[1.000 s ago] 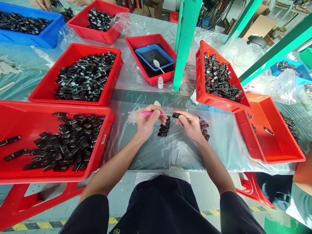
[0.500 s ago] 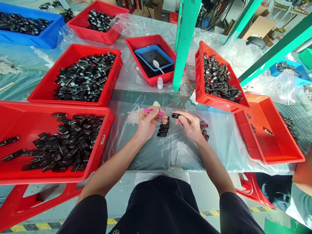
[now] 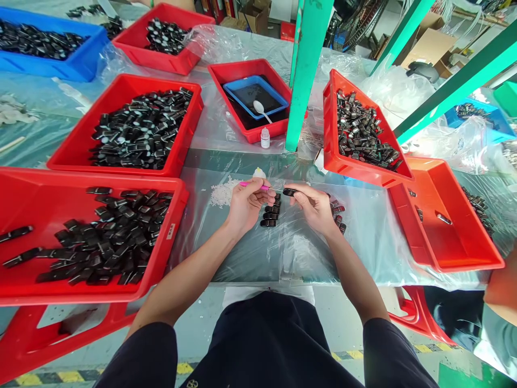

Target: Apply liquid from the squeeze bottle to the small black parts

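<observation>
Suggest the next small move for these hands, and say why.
Perhaps ease the tip of the pink tool onto the black piece: the left hand holds the tool pointing toward that piece, which the right hand holds out to meet it. Whether they already touch is too small to tell.

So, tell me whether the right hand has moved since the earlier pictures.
No: the right hand shows no clear shift against the green post.

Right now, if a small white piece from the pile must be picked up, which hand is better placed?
Probably the left hand: it is beside the white pile and holds the pink tool. The right hand is farther away and holds a black piece.
</observation>
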A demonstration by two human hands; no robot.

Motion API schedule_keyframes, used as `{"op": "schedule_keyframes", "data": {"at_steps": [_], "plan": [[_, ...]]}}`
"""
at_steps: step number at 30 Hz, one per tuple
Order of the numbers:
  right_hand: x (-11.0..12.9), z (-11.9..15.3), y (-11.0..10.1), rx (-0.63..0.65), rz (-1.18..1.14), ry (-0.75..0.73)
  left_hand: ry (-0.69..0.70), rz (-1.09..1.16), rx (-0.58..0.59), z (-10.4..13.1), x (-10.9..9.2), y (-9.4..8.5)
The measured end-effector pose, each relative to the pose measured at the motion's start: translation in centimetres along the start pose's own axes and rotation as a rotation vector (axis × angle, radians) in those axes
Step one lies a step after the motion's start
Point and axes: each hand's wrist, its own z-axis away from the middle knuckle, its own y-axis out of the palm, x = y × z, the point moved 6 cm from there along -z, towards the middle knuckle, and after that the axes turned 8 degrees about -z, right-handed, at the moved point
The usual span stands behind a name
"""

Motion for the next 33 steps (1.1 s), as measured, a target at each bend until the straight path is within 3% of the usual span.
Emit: {"op": "schedule_keyframes", "data": {"at_steps": [4,10,14,28,33], "plan": [[0.4,-0.1,-0.2,0.004,0.003,-0.036,0.017,-0.02,-0.007,0.0,-0.3,-0.1],[0.1,-0.3,-1.5,-0.059,-0.023,0.002,0.337,-0.091,-0.055,0.4,-3.0,-0.8],[0.1,-0.5,-1.6,-0.05,-0.067,0.032,0.449,-0.132,-0.023,1.0,-3.4,-0.4],[0.5,-0.3,-0.9,0.024,-0.08,0.015,0.456,-0.196,0.057,1.4,-2.7,-0.1],[0.6,-0.3,-1.0,0.044,-0.069,0.017,0.414,-0.223,0.035,1.5,-2.6,-0.1]]}}
